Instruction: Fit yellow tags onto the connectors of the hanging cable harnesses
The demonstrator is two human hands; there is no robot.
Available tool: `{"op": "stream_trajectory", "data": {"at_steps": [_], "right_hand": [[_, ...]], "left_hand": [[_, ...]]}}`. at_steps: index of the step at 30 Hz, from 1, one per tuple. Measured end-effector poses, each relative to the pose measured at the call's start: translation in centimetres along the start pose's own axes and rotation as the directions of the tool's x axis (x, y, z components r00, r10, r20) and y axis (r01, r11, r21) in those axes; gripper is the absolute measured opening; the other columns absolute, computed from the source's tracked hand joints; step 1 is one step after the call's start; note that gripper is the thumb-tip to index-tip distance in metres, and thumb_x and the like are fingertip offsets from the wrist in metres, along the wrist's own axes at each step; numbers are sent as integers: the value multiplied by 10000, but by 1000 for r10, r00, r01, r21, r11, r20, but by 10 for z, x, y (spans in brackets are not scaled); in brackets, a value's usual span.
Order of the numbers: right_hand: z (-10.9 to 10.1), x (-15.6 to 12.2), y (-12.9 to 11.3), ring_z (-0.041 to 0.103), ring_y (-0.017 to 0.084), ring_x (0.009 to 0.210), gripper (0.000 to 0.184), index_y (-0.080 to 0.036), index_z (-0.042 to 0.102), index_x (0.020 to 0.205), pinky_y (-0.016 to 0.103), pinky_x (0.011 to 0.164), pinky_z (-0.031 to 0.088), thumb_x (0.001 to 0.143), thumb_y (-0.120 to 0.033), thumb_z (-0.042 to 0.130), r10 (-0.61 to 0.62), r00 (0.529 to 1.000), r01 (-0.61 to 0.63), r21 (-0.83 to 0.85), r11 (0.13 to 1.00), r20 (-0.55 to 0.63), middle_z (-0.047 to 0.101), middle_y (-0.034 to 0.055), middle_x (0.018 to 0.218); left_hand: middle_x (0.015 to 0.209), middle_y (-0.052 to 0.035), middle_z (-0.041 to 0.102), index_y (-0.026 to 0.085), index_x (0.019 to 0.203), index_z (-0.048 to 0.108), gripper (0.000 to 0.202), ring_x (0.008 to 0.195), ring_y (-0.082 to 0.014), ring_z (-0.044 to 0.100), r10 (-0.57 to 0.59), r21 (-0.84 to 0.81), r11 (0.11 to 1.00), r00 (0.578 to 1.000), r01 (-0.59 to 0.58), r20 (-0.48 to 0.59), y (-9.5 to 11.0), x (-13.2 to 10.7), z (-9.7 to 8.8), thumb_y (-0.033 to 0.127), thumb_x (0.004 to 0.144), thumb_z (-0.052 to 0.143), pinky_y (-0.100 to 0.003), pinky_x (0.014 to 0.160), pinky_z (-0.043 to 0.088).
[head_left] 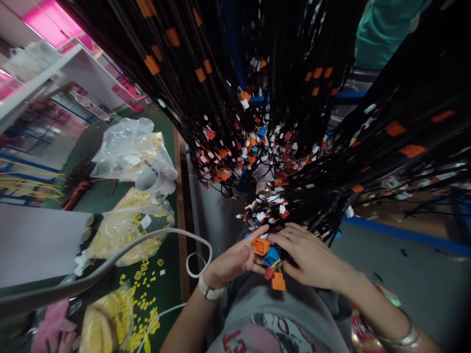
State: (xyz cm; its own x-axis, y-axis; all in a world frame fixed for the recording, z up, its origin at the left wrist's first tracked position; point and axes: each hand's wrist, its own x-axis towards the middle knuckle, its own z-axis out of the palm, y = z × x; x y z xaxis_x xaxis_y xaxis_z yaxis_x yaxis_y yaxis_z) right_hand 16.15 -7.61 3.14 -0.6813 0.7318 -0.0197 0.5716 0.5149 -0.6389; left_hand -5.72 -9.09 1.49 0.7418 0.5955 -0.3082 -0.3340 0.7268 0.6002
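Note:
My left hand (238, 259), with a white watch band at the wrist, has its index finger stretched out and other fingers curled under a small cluster of plug connectors. In the cluster are an orange connector (261, 246), a blue connector (271, 256), a red connector (270, 273) and a lower orange connector (278, 282). My right hand (312, 255), wearing a ring, bends its fingers around the cluster's right side. Its fingertips are partly hidden behind the plugs. Just beyond both hands lies the end of a black wire harness bundle (312, 201) with many white plugs.
More black harnesses (206, 98) with orange tape hang ahead. On the left, a green bench (167, 294) bears bags of yellow parts (128, 225), loose yellow pieces and a white cup (149, 181). A grey hose (121, 252) arches across. A person in green (382, 32) is behind the harnesses.

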Motion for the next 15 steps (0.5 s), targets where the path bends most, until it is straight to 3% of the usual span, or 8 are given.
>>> {"op": "stream_trajectory", "data": {"at_steps": [5,11,15], "right_hand": [[3,7,6,573,228,937,362,-210,555,1092,398,897,393,732,-182,577,18,1000,-18,67,998,-2,651,64,995],[18,5,25,592,215,870,329,-211,573,1050,336,777,451,727,-151,565,108,986,-83,184,979,-130,666,56,934],[25,3,33,604,219,823,267,-193,593,1037,334,713,485,776,-223,548,162,968,-104,285,953,-190,655,65,895]], "left_hand": [[1211,-187,564,220,1447,192,858,962,-252,621,2,147,989,998,7,-56,3,-1,0,563,762,578,-419,870,439],[1358,-192,457,212,1414,308,797,1163,-307,509,81,259,964,991,-52,-103,8,-2,4,641,768,493,-435,943,395],[1419,-129,399,259,1392,355,615,1221,-262,456,151,485,875,948,3,-279,9,-18,20,443,837,544,-422,1019,341]]}}
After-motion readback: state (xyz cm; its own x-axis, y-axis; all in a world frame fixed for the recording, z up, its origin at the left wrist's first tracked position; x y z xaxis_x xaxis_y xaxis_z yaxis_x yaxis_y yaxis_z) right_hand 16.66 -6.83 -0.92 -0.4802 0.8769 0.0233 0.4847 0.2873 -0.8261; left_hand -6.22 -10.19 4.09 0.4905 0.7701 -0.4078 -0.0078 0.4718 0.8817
